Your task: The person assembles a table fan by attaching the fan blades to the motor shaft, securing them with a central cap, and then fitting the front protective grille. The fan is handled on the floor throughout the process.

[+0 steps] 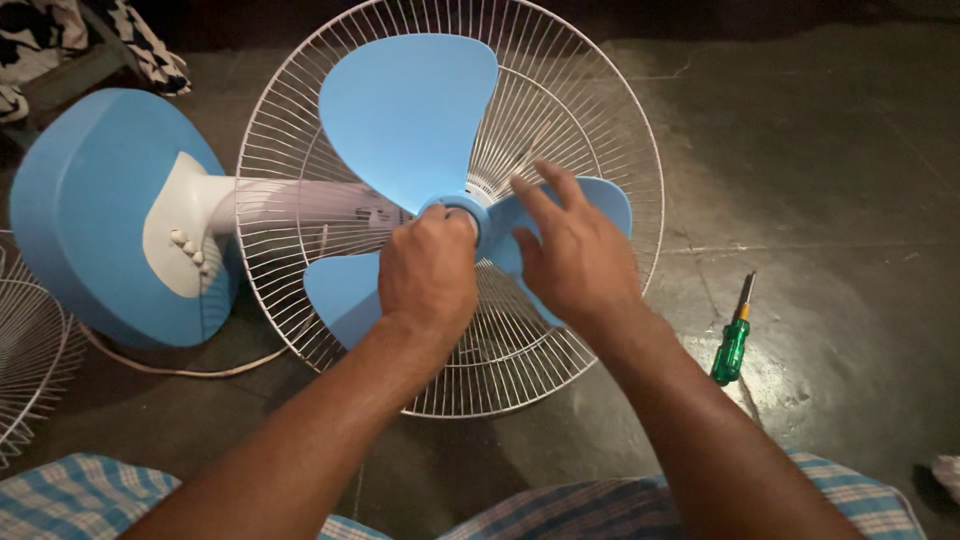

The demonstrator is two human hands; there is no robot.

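Grey concrete floor (830, 150): one, dark and a little shiny; everything lies on it.
White wire rear guard (590, 110): one, round, lying flat under the blades. A part of a second white wire grille (25, 350) shows at the left edge.
Round blue plastic fan base (90, 200): one, tipped on its side at the left, with a white neck and four small white buttons (188, 250), as far as I can count.
Light blue plastic fan blade (410, 115): one piece with three wings, sitting in the middle of the guard; the right wing is partly hidden.
White power cord (180, 368): one, running under the base and the guard.
Left hand (430, 275): fingers curled together around the blue hub cap (462, 212) at the centre of the blade; the fingertips are hidden, so I cannot tell how tight the grip is.
Right hand (575, 250): fingers spread, palm pressed flat on the right wing, just beside the hub.
Green-handled screwdriver (733, 340): one, on the floor at the right, well apart from both hands.
Risk, as I judge it: if the right hand presses too hard, the thin wing can bend or crack; if it slips, the blade will turn with the cap. Fingers can also catch between the guard wires.
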